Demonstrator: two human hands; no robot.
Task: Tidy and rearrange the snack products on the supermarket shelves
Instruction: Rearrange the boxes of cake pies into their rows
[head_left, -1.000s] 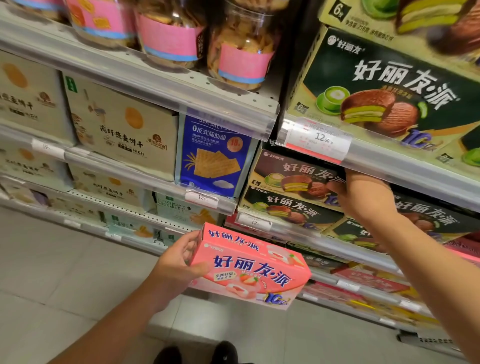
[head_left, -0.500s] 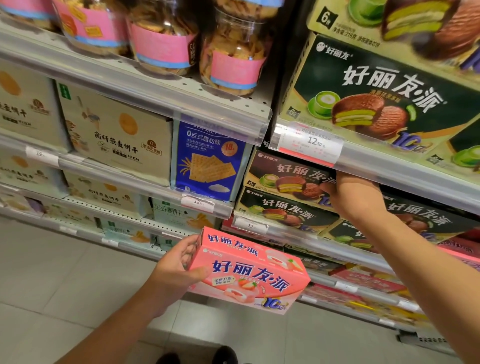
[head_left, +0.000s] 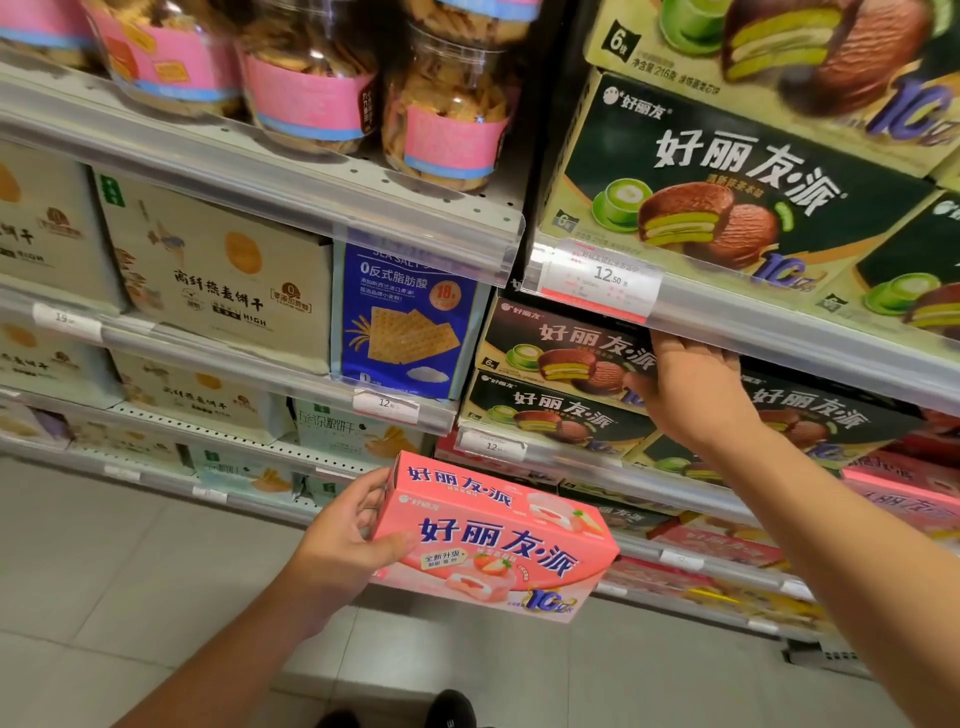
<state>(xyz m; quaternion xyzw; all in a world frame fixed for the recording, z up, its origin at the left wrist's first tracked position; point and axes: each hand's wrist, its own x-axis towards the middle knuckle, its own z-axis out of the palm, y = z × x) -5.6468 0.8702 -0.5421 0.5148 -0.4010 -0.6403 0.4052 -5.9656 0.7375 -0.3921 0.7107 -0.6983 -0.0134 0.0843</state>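
Note:
My left hand (head_left: 348, 540) grips the short left end of a pink strawberry pie box (head_left: 498, 540), held flat in front of the lower shelves. My right hand (head_left: 696, 395) reaches under the shelf rail (head_left: 779, 332) with its back towards me. Its thumb lies on the front of the upper dark green matcha pie box (head_left: 561, 343) and its fingers curl in over the box's right end. That box sits on another dark green pie box (head_left: 550, 410). The fingertips are hidden inside the shelf.
Larger green pie boxes (head_left: 727, 176) fill the shelf above. A blue cracker bag (head_left: 410, 322) and beige oat biscuit boxes (head_left: 218, 270) stand to the left, under biscuit jars (head_left: 447, 104). Pink and red boxes (head_left: 904, 499) lie on the lower right shelves. Below is grey tiled floor (head_left: 104, 571).
My right hand has shifted slightly left along the upper dark green box. The pink box stays in my left hand, almost unmoved.

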